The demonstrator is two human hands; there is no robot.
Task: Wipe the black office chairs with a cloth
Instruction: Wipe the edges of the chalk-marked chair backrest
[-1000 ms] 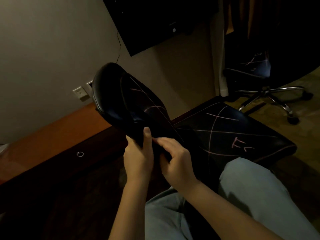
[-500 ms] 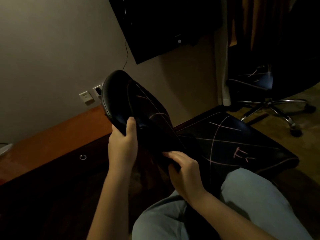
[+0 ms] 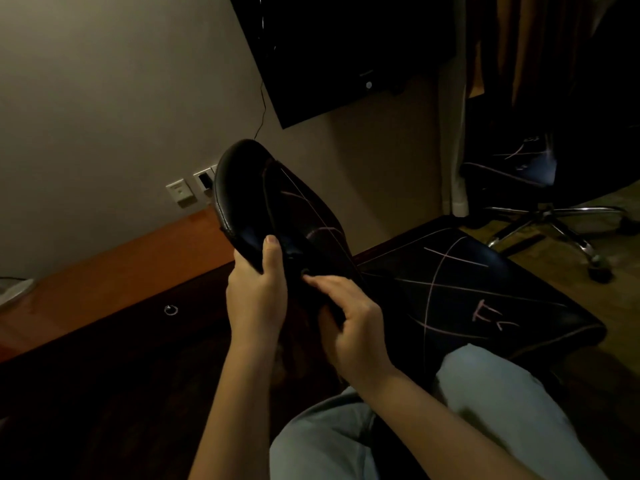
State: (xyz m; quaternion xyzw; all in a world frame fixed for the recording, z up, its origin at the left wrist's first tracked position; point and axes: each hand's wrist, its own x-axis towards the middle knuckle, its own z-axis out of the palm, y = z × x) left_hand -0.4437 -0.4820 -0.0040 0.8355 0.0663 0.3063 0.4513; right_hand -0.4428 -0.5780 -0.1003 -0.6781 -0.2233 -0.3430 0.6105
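Note:
A black office chair sits close in front of me, pink chalk lines drawn across its backrest (image 3: 249, 202) and seat (image 3: 450, 289). My left hand (image 3: 256, 296) grips the backrest's left edge, thumb on the front face. My right hand (image 3: 349, 323) holds the backrest's lower part, fingers lying along the front and thumb curled under the edge. It is too dark to make out a cloth in either hand. A second black office chair (image 3: 519, 168), also marked with pink lines, stands on a chrome wheeled base at the far right.
A wooden desk (image 3: 114, 271) with a ring-pull drawer runs along the wall to the left. Wall sockets (image 3: 180, 192) sit above it and a dark wall-mounted screen (image 3: 346, 46) hangs overhead. My knees in light jeans (image 3: 502, 410) fill the lower right.
My left hand slid up from the backrest's lower part to grip its left edge. My right hand stayed low, its fingers reaching slightly further up the front.

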